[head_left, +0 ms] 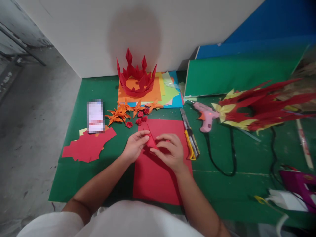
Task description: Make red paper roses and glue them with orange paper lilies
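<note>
My left hand (134, 146) and my right hand (170, 151) meet over a large red paper sheet (158, 177) on the green mat (118, 98). Both pinch a small folded red paper piece (150, 140) between fingers and thumbs. Just beyond it lie small red paper roses (141, 120) and orange paper flowers (123, 112). A red paper crown (135, 79) stands on a stack of coloured sheets (168, 92) at the back.
Red paper scraps (86, 148) and a phone (95, 116) lie at the left. A yellow utility knife (190, 140) and a pink glue gun (206, 117) with its black cord sit to the right. Red and yellow paper plumes (261, 107) spread at far right. Green board (237, 74) leans behind.
</note>
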{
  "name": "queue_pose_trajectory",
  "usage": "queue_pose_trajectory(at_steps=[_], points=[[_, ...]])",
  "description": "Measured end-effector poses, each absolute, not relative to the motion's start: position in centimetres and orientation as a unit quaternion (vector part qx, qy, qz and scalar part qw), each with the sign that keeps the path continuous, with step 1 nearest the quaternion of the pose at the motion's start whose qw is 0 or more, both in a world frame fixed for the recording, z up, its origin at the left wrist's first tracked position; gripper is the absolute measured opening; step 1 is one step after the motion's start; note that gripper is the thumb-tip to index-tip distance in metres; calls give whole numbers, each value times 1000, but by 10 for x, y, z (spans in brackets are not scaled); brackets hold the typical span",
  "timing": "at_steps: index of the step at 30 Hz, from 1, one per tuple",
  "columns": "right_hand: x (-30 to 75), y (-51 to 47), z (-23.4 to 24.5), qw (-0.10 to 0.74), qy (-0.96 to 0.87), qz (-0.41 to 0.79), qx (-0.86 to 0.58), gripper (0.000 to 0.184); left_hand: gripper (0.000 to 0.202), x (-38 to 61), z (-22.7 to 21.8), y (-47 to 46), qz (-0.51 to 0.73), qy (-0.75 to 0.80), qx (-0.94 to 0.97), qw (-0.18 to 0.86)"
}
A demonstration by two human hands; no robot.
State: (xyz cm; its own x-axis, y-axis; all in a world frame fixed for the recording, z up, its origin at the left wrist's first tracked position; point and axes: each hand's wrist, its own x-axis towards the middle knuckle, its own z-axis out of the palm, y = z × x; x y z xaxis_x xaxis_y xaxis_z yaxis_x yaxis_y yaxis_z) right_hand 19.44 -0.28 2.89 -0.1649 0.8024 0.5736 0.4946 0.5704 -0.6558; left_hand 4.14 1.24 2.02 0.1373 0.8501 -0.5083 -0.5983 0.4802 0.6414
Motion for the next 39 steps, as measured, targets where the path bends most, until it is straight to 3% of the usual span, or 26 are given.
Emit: queue_pose_trajectory(at_steps=[12,29,39], points=[[193,-3,21,441,-765,157,-443,9,18,41,11,11,509,498,238,660],[193,-1,21,436,-742,213,-462,1,17,41,13,12,526,520,336,584],[193,0,18,422,-757,199,-458,5,20,41,3,8,533,525,380,544]])
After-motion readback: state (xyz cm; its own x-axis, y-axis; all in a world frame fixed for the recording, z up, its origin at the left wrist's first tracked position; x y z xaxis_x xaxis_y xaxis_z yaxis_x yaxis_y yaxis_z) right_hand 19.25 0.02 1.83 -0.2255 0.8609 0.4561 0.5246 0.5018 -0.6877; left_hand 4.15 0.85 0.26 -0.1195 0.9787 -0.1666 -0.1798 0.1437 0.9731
